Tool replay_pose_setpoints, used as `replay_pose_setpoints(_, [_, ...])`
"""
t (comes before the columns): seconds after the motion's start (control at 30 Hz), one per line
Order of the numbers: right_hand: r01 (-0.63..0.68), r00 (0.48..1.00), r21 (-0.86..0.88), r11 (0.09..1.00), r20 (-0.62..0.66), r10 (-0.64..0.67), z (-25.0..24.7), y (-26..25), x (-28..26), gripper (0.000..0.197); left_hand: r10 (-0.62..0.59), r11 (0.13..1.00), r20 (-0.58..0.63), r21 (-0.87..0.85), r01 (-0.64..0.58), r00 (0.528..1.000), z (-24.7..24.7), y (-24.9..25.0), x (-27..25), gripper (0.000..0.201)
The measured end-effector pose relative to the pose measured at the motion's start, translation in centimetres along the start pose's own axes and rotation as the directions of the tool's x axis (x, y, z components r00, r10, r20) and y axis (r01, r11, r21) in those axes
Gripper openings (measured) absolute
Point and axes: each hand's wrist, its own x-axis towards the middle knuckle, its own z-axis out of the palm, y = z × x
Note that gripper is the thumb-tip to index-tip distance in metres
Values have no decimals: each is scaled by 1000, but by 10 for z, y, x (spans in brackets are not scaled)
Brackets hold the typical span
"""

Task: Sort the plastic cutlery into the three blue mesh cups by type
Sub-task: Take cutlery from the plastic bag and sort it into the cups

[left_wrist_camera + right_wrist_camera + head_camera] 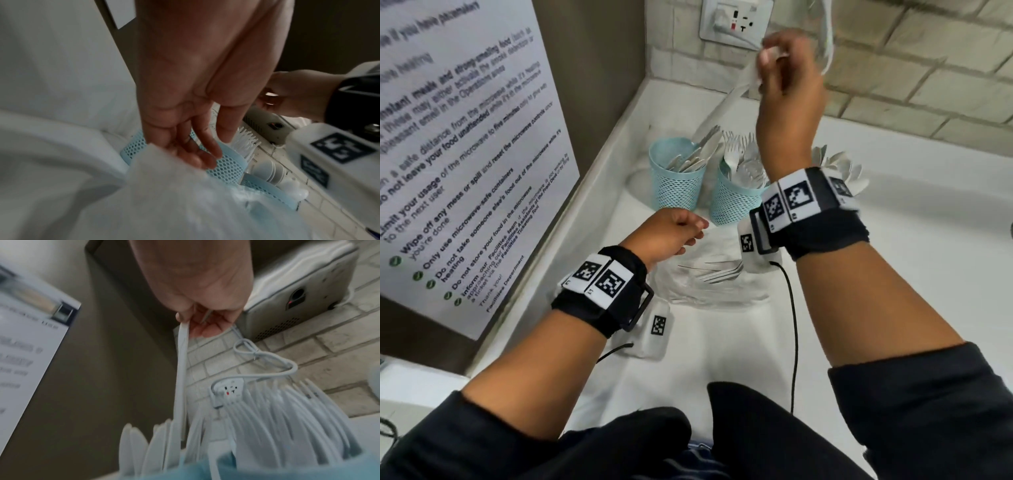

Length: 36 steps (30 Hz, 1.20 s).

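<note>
My right hand (pixel 768 65) is raised near the back wall and pinches the handle end of a white plastic knife (pixel 726 102), which hangs down toward the left blue mesh cup (pixel 676 186) full of knives. In the right wrist view my fingertips (pixel 185 318) pinch the knife (pixel 182 369) above the knives in the cup (pixel 144 447). The middle cup (pixel 734 202) holds forks. My right wrist hides the third cup; only its spoons (pixel 839 166) show. My left hand (pixel 678 233) hangs with loosely curled fingers (pixel 197 146) over a clear bag (pixel 709 281) with forks inside.
A wall socket (pixel 736 20) with a white cable sits on the tiled wall behind the cups. A printed notice (pixel 465 137) covers the panel at left. A grey appliance (pixel 298 296) stands against the tiles. A black wire (pixel 792 325) trails over the white counter (pixel 911 240).
</note>
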Motion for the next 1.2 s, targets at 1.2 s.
replay_pose_setpoints(1.2, [83, 227, -851, 519, 523, 822, -81, 26, -55, 29, 23, 522, 242, 824, -218, 970, 44, -5, 4, 37])
